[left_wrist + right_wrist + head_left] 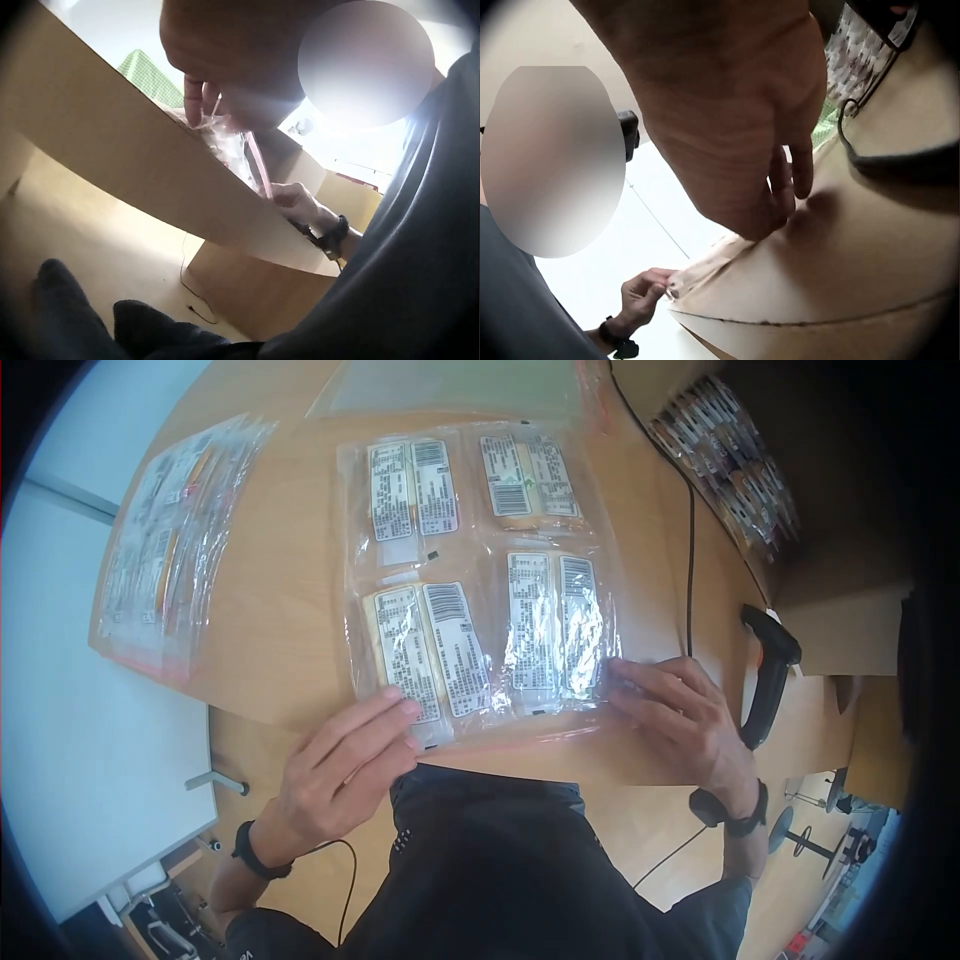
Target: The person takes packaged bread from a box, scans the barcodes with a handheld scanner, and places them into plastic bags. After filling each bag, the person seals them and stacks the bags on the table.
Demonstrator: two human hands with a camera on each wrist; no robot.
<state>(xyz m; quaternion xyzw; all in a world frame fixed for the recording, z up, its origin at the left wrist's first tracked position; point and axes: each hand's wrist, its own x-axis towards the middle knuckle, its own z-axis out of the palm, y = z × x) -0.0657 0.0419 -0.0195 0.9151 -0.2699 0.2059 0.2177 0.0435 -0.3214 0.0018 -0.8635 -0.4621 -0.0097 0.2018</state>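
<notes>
Nearest, at 7 o'clock on the clear bag (480,565), the left hand (345,770) comes in from below, fingers slanting up over the corner; the right wrist view shows its thumb and finger pinching the bag's edge. The right hand (690,725), at 4 o'clock, reaches inward with fingertips at the other near corner; whether it pinches the film or only touches it I cannot tell. Both wrists carry dark bands.

The bag lies on the wooden table (285,580) between the hands, its pinkish edge toward the person. Inside are four packets (412,485) with printed labels, set around 11, 1, 5 and 7 o'clock.

Beyond the right hand, between 3 and 4 o'clock, rests a black scanner (770,680). At 9 o'clock lies a pile of similar filled bags (170,550). Toward 2 o'clock, a cardboard box (845,645) holds many small packages (725,465) packed together. Farthest, at 12 o'clock, is a greenish sheet (465,385).
</notes>
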